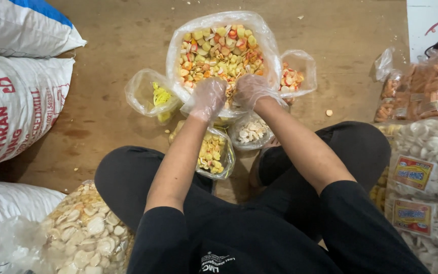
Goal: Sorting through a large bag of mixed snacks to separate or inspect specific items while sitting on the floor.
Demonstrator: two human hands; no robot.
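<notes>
Dim warm indoor light, soft shadows, mild glare on plastic, edges slightly stretched.

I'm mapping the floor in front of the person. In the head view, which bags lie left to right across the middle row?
Yellow-chip bag → big mixed-cracker bag → small orange-cracker bag → orange snack packs.

White woven sacks [16,101] stacked left, clear cracker bags [424,167] with red-yellow rectangular labels [412,172] right, big open mixed-cracker bag [219,50] centre
</notes>
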